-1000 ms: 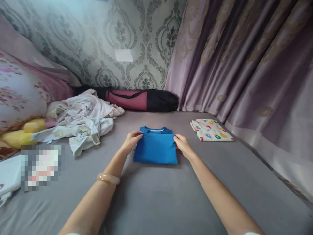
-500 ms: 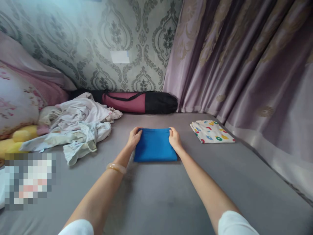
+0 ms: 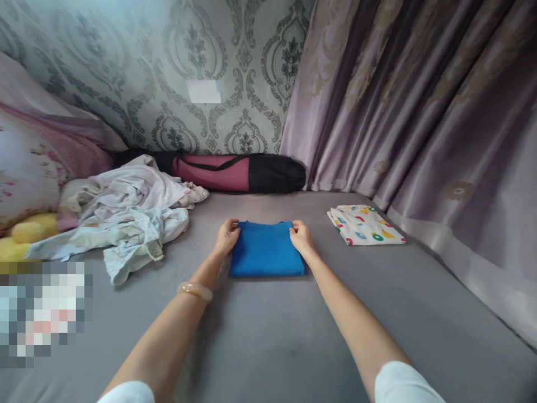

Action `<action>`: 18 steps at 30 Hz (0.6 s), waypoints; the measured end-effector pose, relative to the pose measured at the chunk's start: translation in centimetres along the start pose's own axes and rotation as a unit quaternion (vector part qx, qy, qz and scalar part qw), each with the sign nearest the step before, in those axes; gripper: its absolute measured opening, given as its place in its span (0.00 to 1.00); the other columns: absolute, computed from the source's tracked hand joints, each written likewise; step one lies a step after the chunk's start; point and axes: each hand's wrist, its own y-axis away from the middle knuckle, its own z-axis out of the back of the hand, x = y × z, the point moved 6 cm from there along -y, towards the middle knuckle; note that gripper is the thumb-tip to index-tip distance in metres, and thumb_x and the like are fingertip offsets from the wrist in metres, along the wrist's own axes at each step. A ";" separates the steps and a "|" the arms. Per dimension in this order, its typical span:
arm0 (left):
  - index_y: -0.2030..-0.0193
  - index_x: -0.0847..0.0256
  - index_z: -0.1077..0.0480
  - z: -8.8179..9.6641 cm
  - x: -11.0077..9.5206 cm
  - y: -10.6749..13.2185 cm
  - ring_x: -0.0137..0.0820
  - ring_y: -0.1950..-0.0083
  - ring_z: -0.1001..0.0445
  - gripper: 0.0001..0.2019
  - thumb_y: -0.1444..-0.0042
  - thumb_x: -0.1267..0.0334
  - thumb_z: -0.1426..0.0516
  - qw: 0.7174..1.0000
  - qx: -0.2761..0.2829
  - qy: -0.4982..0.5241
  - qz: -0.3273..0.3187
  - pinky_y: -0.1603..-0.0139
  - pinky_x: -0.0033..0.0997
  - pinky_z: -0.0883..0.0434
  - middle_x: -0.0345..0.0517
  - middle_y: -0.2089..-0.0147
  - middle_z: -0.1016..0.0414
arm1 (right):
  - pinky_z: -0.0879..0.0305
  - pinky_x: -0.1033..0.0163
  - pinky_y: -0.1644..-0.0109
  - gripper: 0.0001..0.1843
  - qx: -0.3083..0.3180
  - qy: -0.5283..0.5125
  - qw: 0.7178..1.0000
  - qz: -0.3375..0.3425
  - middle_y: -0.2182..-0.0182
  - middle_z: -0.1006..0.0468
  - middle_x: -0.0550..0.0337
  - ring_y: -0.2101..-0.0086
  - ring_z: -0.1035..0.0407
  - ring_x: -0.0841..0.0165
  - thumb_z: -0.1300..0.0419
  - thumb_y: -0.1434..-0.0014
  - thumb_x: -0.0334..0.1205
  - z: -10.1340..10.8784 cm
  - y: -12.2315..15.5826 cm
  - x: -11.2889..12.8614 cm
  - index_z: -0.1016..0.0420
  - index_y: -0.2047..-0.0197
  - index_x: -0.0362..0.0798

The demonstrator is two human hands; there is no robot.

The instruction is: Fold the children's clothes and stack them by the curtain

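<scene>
A blue piece of cloth (image 3: 267, 250), folded into a flat rectangle, lies on the grey bed sheet (image 3: 268, 336) in front of me. My left hand (image 3: 229, 236) pinches its far left corner between thumb and fingers. At the far right corner, my right hand (image 3: 301, 237) grips the same cloth in a like way. A pale bangle (image 3: 195, 291) circles my left wrist. To the right lies a folded white cloth with colourful prints (image 3: 367, 226), apart from both hands. Whether the blue cloth is a garment I cannot tell.
Crumpled light-coloured clothes (image 3: 134, 207) lie in a heap at the left, beside a yellow plush toy (image 3: 31, 232) and a floral pillow (image 3: 25, 168). A long black and maroon bag (image 3: 235, 173) rests along the wall. Purple curtains (image 3: 356, 112) hang at the right.
Both hands have stayed at the blue cloth's far corners, with only a slight shift of the fingers. The far edge sits slightly lower in view. The camera view has moved a little.
</scene>
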 end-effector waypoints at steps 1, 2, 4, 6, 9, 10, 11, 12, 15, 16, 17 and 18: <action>0.55 0.63 0.30 0.0 -0.1 -0.1 0.35 0.61 0.25 0.16 0.54 0.66 0.43 1.000 -0.006 -0.007 -0.006 0.58 0.33 0.30 0.48 0.63 0.24 | 0.36 0.59 0.49 0.16 -0.006 0.000 1.000 0.010 0.56 0.22 0.49 0.54 0.28 0.62 0.48 0.40 0.33 0.1 0.2 0.2 0.30 0.49 0.46; 0.55 0.62 0.30 0.0 -0.2 -0.2 0.36 0.60 0.25 0.16 0.53 0.66 0.43 1.000 -0.012 -0.014 -0.013 0.56 0.34 0.31 0.48 0.63 0.24 | 0.37 0.59 0.49 0.16 -0.014 0.002 1.000 0.021 0.53 0.23 0.49 0.53 0.29 0.62 0.49 0.39 0.33 0.2 0.5 0.4 0.32 0.48 0.46; 0.54 0.61 0.30 -0.1 -0.2 -0.5 0.36 0.58 0.25 0.16 0.51 0.65 0.44 0.999 -0.021 -0.028 -0.025 0.54 0.35 0.31 0.48 0.62 0.24 | 0.38 0.59 0.49 0.17 -0.026 0.018 0.999 0.043 0.50 0.25 0.49 0.52 0.30 0.62 0.52 0.37 0.34 0.3 0.9 0.8 0.34 0.46 0.47; 0.55 0.61 0.30 -0.1 -0.1 -0.7 0.36 0.58 0.26 0.14 0.51 0.64 0.43 0.998 -0.028 -0.043 -0.028 0.53 0.36 0.31 0.49 0.62 0.24 | 0.38 0.59 0.51 0.16 -0.028 0.047 0.997 0.053 0.50 0.26 0.49 0.53 0.30 0.62 0.54 0.35 0.35 0.3 1.3 0.9 0.34 0.46 0.48; 0.58 0.61 0.30 -0.1 0.3 -0.8 0.37 0.60 0.26 0.13 0.51 0.64 0.42 0.997 -0.035 -0.064 -0.017 0.54 0.37 0.31 0.49 0.63 0.24 | 0.38 0.58 0.53 0.14 -0.023 0.079 0.996 0.033 0.52 0.25 0.50 0.56 0.29 0.61 0.53 0.35 0.36 0.1 1.3 0.6 0.33 0.48 0.49; 0.58 0.61 0.30 -0.1 0.4 -0.8 0.38 0.60 0.26 0.13 0.51 0.64 0.42 0.997 -0.037 -0.069 -0.011 0.54 0.37 0.31 0.49 0.63 0.24 | 0.37 0.58 0.53 0.13 -0.023 0.081 0.996 0.023 0.53 0.25 0.50 0.56 0.29 0.61 0.51 0.36 0.36 0.1 1.2 0.5 0.33 0.49 0.48; 0.57 0.61 0.30 -0.1 0.5 -0.8 0.38 0.59 0.26 0.13 0.51 0.63 0.42 0.997 -0.039 -0.073 -0.006 0.54 0.37 0.31 0.49 0.63 0.24 | 0.37 0.58 0.53 0.12 -0.024 0.075 0.997 0.012 0.54 0.25 0.50 0.56 0.29 0.61 0.50 0.36 0.37 0.1 1.0 0.3 0.32 0.51 0.48; 0.56 0.62 0.30 0.0 0.5 -0.8 0.37 0.59 0.26 0.14 0.51 0.63 0.41 0.996 -0.041 -0.076 -0.001 0.54 0.37 0.31 0.50 0.63 0.24 | 0.37 0.57 0.52 0.11 -0.024 0.058 0.998 -0.001 0.55 0.24 0.50 0.56 0.29 0.61 0.49 0.37 0.37 0.2 0.7 0.1 0.32 0.52 0.48; 0.53 0.64 0.32 0.3 0.3 -0.5 0.38 0.58 0.25 0.17 0.49 0.59 0.41 0.996 -0.046 -0.077 0.020 0.55 0.36 0.31 0.53 0.60 0.24 | 0.36 0.57 0.51 0.08 -0.007 -0.031 0.999 -0.037 0.58 0.24 0.50 0.56 0.29 0.62 0.46 0.39 0.37 0.4 -0.1 -0.5 0.30 0.58 0.47; 0.53 0.65 0.32 0.5 0.1 -0.3 0.38 0.58 0.25 0.18 0.49 0.57 0.41 0.996 -0.046 -0.073 0.026 0.56 0.36 0.30 0.54 0.59 0.24 | 0.35 0.58 0.52 0.07 0.002 -0.059 0.997 -0.048 0.59 0.23 0.51 0.57 0.29 0.63 0.46 0.40 0.36 0.5 -0.3 -0.7 0.30 0.58 0.46; 0.52 0.65 0.32 0.8 -0.1 0.0 0.39 0.57 0.25 0.20 0.49 0.56 0.41 0.996 -0.046 -0.067 0.032 0.57 0.35 0.30 0.55 0.58 0.24 | 0.33 0.59 0.54 0.07 0.012 -0.081 0.995 -0.058 0.60 0.23 0.51 0.59 0.28 0.64 0.47 0.39 0.36 0.7 -0.3 -0.8 0.30 0.58 0.46; 0.53 0.65 0.32 1.2 -0.2 0.4 0.39 0.57 0.25 0.20 0.49 0.55 0.40 0.996 -0.046 -0.061 0.038 0.58 0.34 0.30 0.56 0.58 0.24 | 0.31 0.61 0.57 0.08 0.022 -0.097 0.993 -0.065 0.60 0.23 0.52 0.61 0.27 0.66 0.48 0.38 0.36 1.0 -0.1 -1.1 0.30 0.57 0.46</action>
